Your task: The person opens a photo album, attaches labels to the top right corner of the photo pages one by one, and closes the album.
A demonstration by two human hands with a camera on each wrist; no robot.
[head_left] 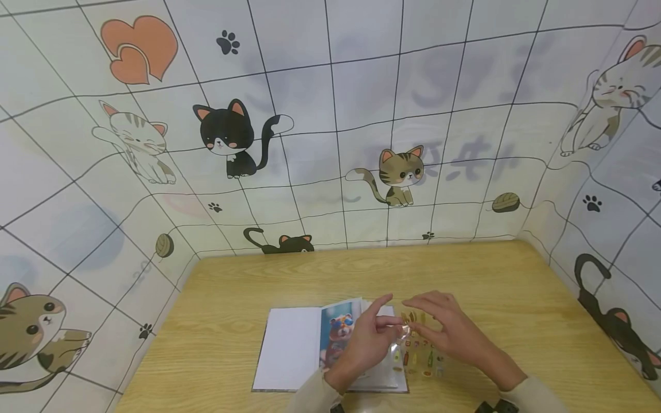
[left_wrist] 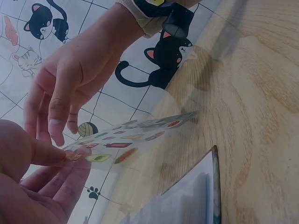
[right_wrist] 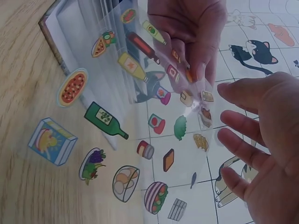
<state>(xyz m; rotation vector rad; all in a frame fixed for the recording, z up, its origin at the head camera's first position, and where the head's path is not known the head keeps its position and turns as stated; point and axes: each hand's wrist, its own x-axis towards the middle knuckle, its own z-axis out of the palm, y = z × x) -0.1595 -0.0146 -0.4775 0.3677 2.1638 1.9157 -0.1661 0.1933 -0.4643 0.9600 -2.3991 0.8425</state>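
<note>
A clear sheet of food stickers (head_left: 415, 358) is held up, tilted, above the table beside an open album (head_left: 289, 347). My left hand (head_left: 366, 341) pinches the sheet at its edge between thumb and fingers, as the left wrist view also shows on the sticker sheet (left_wrist: 119, 145). Close to that same edge is my right hand (head_left: 457, 332), its fingers loosely bent and spread. In the right wrist view those fingers (right_wrist: 243, 140) appear to hold nothing; whether a fingertip touches the film is unclear. Bottles, a pizza and bowls are printed on the stickers (right_wrist: 106, 119).
The album's left page is plain white, and a bear picture (head_left: 337, 335) stands in its middle, partly behind my left hand. Wood-grain table (head_left: 227, 287) surrounds the album. Cat-patterned walls (head_left: 310, 115) enclose the table at the back and both sides.
</note>
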